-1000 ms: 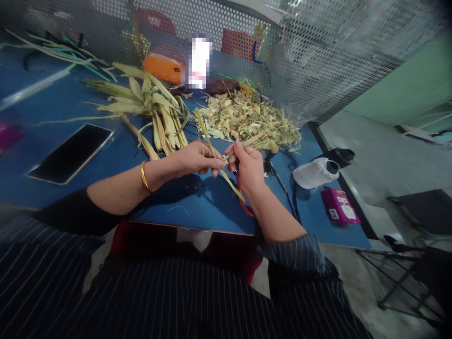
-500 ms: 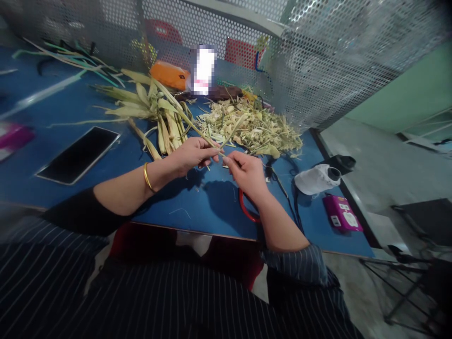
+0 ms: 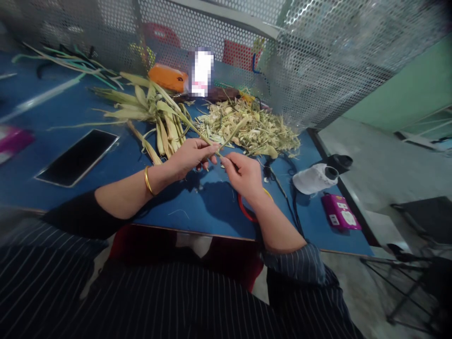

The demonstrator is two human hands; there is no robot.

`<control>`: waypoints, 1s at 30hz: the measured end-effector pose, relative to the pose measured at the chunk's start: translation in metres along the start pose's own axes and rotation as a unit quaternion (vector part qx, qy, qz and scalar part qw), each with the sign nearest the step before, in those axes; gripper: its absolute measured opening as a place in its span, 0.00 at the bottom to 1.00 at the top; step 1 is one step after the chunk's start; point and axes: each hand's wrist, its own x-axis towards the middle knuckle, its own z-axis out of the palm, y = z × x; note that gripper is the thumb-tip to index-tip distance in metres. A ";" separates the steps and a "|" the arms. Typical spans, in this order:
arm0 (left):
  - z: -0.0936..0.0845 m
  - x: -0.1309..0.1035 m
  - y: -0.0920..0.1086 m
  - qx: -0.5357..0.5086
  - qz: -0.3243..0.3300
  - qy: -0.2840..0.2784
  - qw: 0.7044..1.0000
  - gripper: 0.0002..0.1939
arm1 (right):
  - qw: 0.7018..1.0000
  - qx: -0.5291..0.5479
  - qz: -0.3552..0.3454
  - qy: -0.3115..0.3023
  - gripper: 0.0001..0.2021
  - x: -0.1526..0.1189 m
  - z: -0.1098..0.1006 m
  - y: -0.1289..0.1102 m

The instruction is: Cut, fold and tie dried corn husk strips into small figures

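Between my two hands is a thin pale-green plant stalk [image 3: 198,133], with a leafy strip branching off toward the upper right. My left hand [image 3: 195,156] pinches it between thumb and fingers. Close beside it, my right hand [image 3: 243,173] grips the stalk's near end, its fingers mostly curled out of sight. A bundle of dried stalks and leaves [image 3: 165,134] lies just beyond my left hand. Past my right hand spreads a heap of shredded plant pieces [image 3: 247,125]. Red-handled scissors [image 3: 243,209] lie partly hidden under my right wrist.
A dark phone [image 3: 77,157] lies at left on the blue table [image 3: 190,207]. To the right are a white thread cone [image 3: 313,180] and a purple packet [image 3: 341,212]. An orange pouch [image 3: 167,77] and a lit, blurred-out screen [image 3: 201,73] stand by the perforated metal panel [image 3: 219,28].
Both hands keep hold of the stalk and have barely shifted. A little more of the scissors, including a yellow part, shows by my right wrist. The view has moved slightly.
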 end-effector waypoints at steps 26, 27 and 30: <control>0.011 0.002 -0.005 -0.092 -0.089 0.070 0.989 0.09 | 0.954 -0.165 -0.215 0.131 0.04 -0.010 0.008 -0.012; 0.011 0.003 -0.005 -0.115 -0.095 0.072 0.986 0.08 | 0.949 -0.185 -0.222 0.124 0.04 -0.010 0.009 -0.012; 0.010 0.005 -0.005 -0.180 -0.104 0.047 0.977 0.08 | 0.950 -0.205 -0.211 0.106 0.05 -0.010 0.012 -0.012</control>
